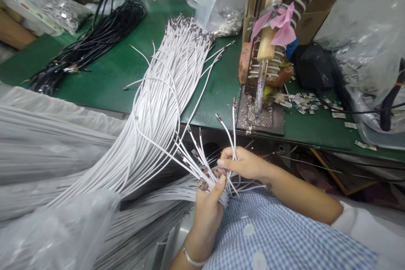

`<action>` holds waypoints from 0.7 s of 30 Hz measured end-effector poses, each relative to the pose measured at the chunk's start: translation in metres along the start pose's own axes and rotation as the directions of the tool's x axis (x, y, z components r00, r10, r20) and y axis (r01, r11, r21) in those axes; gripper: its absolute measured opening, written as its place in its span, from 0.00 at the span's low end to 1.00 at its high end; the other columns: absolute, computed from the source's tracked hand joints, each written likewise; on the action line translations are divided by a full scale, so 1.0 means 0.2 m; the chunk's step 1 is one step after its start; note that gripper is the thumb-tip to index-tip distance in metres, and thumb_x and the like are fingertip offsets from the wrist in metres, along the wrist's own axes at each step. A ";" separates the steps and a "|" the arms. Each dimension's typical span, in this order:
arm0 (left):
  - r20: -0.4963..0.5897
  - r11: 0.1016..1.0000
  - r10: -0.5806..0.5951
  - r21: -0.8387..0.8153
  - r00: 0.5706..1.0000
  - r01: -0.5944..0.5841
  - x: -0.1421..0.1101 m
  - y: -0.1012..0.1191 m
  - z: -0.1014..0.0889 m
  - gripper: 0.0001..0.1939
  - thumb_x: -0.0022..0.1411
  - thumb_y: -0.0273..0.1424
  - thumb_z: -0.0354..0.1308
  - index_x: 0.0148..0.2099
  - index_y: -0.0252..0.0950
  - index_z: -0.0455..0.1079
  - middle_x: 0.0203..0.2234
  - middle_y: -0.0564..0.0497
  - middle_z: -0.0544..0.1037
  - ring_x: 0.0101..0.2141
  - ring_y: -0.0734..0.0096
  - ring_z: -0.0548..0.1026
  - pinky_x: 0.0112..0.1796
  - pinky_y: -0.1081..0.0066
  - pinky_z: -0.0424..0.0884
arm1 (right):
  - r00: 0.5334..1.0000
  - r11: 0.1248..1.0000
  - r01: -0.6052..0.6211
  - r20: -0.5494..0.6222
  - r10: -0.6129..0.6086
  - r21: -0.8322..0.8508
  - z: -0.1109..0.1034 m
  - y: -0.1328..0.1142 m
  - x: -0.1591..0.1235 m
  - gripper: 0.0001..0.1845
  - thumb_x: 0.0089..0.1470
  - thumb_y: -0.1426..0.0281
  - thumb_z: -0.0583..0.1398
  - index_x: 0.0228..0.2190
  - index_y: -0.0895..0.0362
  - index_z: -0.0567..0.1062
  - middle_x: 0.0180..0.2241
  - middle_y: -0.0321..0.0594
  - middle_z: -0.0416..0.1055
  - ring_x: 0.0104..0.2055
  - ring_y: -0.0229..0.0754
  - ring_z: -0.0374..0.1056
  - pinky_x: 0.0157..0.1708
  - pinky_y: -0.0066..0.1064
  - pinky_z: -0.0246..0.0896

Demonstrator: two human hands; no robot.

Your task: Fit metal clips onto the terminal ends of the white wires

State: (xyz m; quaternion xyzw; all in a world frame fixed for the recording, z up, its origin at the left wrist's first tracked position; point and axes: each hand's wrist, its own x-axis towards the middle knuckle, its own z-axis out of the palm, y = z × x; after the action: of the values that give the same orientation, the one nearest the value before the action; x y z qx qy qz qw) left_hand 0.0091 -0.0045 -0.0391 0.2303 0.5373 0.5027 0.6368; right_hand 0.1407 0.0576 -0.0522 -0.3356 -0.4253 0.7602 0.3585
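My left hand (207,202) is closed round a bunch of thin white wires (193,156) with stripped, metal-tipped ends, held in front of my checked shirt. My right hand (242,162) pinches a few of those wires just above the left hand; two of them stick up toward the bench edge. A big bundle of the same white wires (164,93) fans out from my lap over the green bench (104,76), its terminal ends lying near the bench's middle.
A soldering iron on a coil stand (272,29) with pink cloth stands at the bench edge, solder dross below it. A black cable coil (95,33) lies at the left. Plastic bags of metal terminals (221,12) sit behind; small terminals (305,103) are scattered right.
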 end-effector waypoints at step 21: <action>-0.042 0.998 -0.050 -0.033 0.998 0.048 0.00 0.00 0.02 0.12 0.43 0.26 0.68 0.33 0.32 0.72 0.27 0.51 0.75 0.27 0.74 0.72 0.33 0.74 0.70 | 0.998 0.932 0.022 -0.051 -0.043 -0.361 -0.03 -0.02 -0.02 0.13 0.48 0.64 0.57 0.20 0.59 0.64 0.17 0.31 0.57 0.19 0.31 0.50 0.19 0.24 0.46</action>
State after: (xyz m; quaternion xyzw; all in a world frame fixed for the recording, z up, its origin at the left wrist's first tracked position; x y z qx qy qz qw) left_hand 0.0136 -0.0027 -0.0382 0.1960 0.5484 0.5002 0.6408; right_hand 0.1489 0.0580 -0.0512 -0.4105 -0.5524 0.6534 0.3155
